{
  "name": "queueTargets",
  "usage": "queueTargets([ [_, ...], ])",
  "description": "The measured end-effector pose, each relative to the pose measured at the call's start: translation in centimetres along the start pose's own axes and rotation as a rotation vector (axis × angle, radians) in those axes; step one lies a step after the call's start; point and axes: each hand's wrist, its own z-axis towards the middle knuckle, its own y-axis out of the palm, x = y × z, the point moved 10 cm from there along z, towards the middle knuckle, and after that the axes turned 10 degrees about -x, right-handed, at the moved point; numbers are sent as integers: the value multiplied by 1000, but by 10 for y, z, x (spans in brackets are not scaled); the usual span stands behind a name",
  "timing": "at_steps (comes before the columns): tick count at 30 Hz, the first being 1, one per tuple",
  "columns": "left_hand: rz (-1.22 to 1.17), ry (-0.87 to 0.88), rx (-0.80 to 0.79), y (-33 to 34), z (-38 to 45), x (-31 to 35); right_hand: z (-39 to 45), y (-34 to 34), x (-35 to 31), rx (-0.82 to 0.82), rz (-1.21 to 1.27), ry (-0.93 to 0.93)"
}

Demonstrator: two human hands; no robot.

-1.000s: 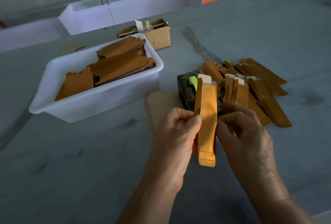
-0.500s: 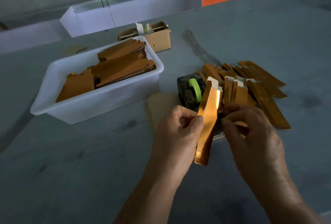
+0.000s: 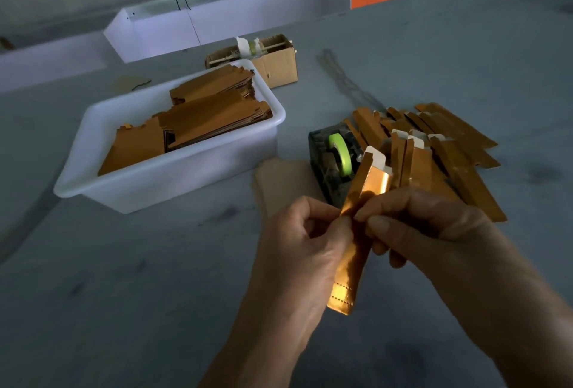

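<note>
A long, narrow golden cardboard box is held upright over the table, its white top flap open. My left hand pinches its left edge near the middle. My right hand pinches the same box from the right, thumb and fingers curled onto its upper half. Behind the hands stands a dark tape dispenser with a green roll. To its right lies a heap of several folded golden boxes.
A white plastic tub at the left holds stacks of flat golden box blanks. Behind it sits a small brown carton. A flat beige card lies on the grey table beside the dispenser. A white tray stands at the far edge.
The golden box has turned and tilted, its lower end swinging toward me. My right hand has come in from the side and closed its fingers onto the box next to my left hand.
</note>
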Motion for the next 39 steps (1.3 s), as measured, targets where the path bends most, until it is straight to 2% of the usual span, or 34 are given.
queueTargets([
  [5, 27, 24, 5, -1, -6, 3, 2, 3, 1, 4, -38, -3],
  [15, -33, 74, -45, 4, -8, 5, 1, -1, 12, 141, -64, 111],
  [25, -48, 78, -118, 7, -7, 1, 0, -7, 9, 207, -305, 186],
  [31, -117, 74, -63, 4, -7, 0, -1, -5, 1, 247, -390, 178],
  [36, -206, 111, 69, 0, -12, -2, 0, -1, -6, 226, -452, 168],
  [39, -134, 162, 158, -2, -17, -1, 0, 1, -12, 216, -518, 178],
])
